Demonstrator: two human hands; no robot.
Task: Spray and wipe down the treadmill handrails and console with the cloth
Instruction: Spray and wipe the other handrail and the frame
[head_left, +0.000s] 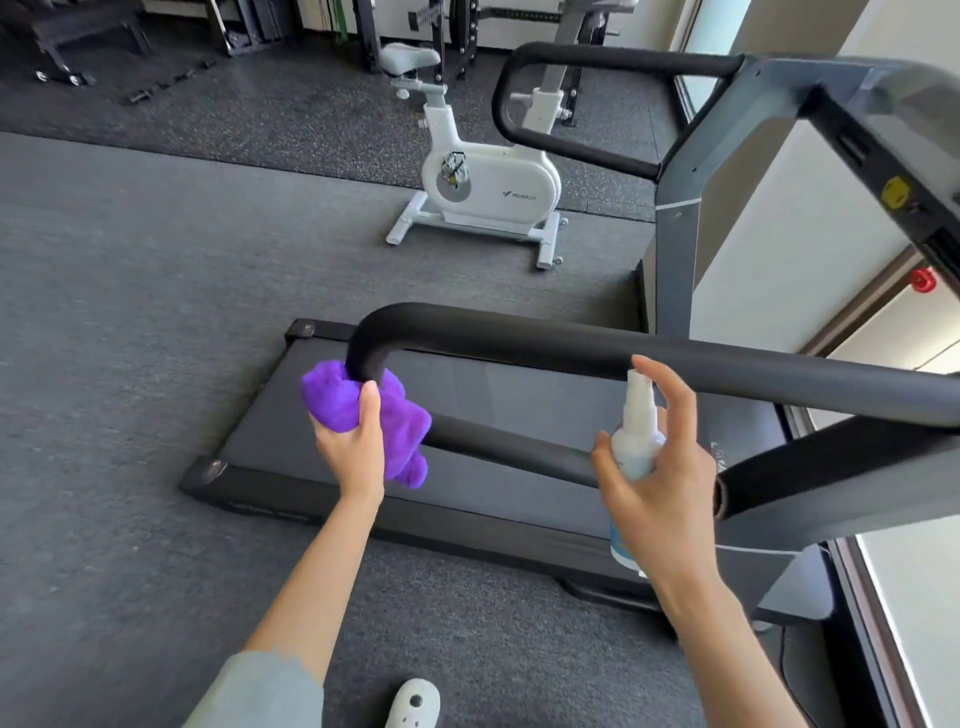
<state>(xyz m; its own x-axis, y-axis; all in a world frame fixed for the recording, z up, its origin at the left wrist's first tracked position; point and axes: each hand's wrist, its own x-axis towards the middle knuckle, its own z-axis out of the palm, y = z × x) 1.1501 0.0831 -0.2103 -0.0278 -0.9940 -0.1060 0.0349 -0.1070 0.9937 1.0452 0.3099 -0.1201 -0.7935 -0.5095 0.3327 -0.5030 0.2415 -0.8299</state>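
Note:
A black padded near handrail (519, 345) of the treadmill loops across the middle of the view. My left hand (350, 447) grips a purple cloth (337, 397) pressed against the curved end of that rail. My right hand (660, 478) holds a small white spray bottle (636, 436) upright just below the rail's top bar, with the forefinger on the nozzle. The far handrail (571, 57) loops at the upper middle. The grey console (852, 98) sits at the upper right, partly cut off by the frame edge.
The treadmill belt deck (519, 395) lies under the rails on grey rubber flooring. A white exercise bike (483, 182) stands beyond it. Weight racks (441, 31) line the back wall. A window frame (883, 597) runs along the right. My white shoe (415, 704) shows at the bottom.

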